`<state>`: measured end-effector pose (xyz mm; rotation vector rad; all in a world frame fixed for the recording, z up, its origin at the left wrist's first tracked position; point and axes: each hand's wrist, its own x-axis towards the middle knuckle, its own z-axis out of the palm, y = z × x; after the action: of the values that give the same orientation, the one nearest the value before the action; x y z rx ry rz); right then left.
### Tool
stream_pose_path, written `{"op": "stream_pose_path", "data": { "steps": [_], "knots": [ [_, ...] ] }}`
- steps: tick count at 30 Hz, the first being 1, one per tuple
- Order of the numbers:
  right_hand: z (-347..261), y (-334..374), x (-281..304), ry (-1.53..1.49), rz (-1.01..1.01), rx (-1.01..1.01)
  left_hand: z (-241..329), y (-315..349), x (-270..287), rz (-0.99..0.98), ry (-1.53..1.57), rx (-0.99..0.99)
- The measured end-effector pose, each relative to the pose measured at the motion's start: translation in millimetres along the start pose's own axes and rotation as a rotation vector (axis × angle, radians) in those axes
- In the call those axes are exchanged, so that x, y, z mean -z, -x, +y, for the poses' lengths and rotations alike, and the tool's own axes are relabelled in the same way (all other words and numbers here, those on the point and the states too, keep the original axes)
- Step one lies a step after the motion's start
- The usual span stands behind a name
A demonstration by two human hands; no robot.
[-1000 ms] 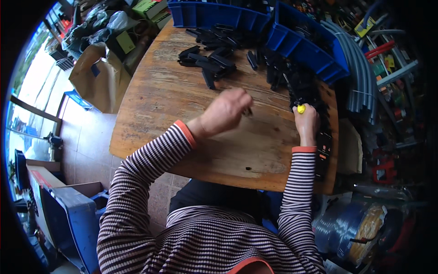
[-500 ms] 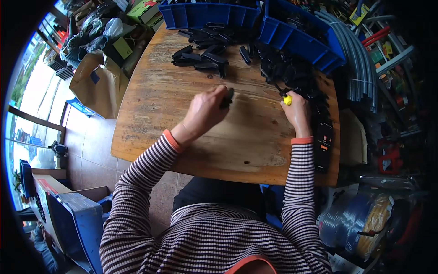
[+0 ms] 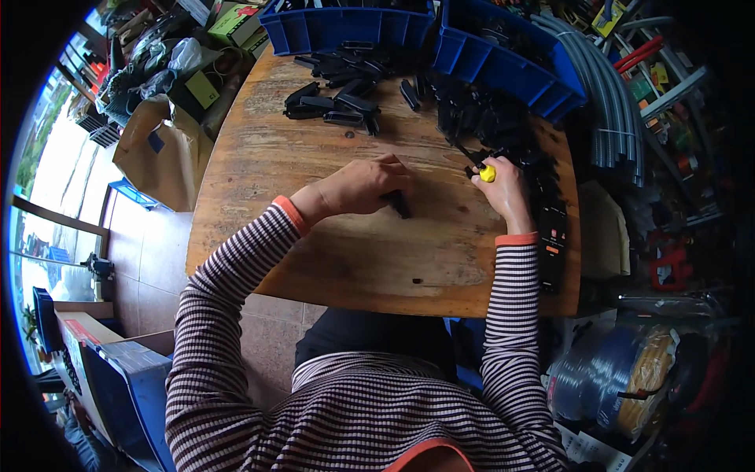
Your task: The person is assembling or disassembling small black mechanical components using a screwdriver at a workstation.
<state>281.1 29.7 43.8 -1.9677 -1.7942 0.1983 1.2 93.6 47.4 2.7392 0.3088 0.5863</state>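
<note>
Over the middle of the wooden table (image 3: 314,244), my left hand (image 3: 363,186) is closed on a small black plastic part (image 3: 399,204), which pokes out below the fingers. Farther right, my right hand (image 3: 505,189) grips a screwdriver (image 3: 487,174) with a yellow handle end; its dark shaft points away to the far left. Some black shows beside the right fingertips, too small to tell apart. A loose group of similar black parts (image 3: 338,106) lies beyond my left hand. A larger heap of black pieces (image 3: 480,114) lies beyond my right hand.
Two blue bins (image 3: 346,31) holding black pieces line the table's far edge. Near the right edge lies a dark phone (image 3: 554,244) with a lit screen. Grey tubing (image 3: 609,102) hangs at the right; a brown paper bag (image 3: 165,157) stands left of the table.
My left hand has turned and lowered, so the black part now points down toward the table. My right hand stays nearly in place with the screwdriver. The whole view has shifted slightly.
</note>
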Motion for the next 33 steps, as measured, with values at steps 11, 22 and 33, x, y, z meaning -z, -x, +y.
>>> {"op": "stream_pose_path", "data": {
  "steps": [11, 22, 33],
  "knots": [
    [-14, -3, -4, -0.064, -0.033, 0.168, 78, 3, -47, 0.046, -0.267, 0.278],
    [-62, 33, -3, -0.181, 0.024, 0.367, 71, 31, -43, 0.031, 0.163, 0.078],
    [-69, 72, -40, -0.306, 0.162, 0.321, 65, 33, -63, 0.042, 0.019, 0.077]
  ]
}}
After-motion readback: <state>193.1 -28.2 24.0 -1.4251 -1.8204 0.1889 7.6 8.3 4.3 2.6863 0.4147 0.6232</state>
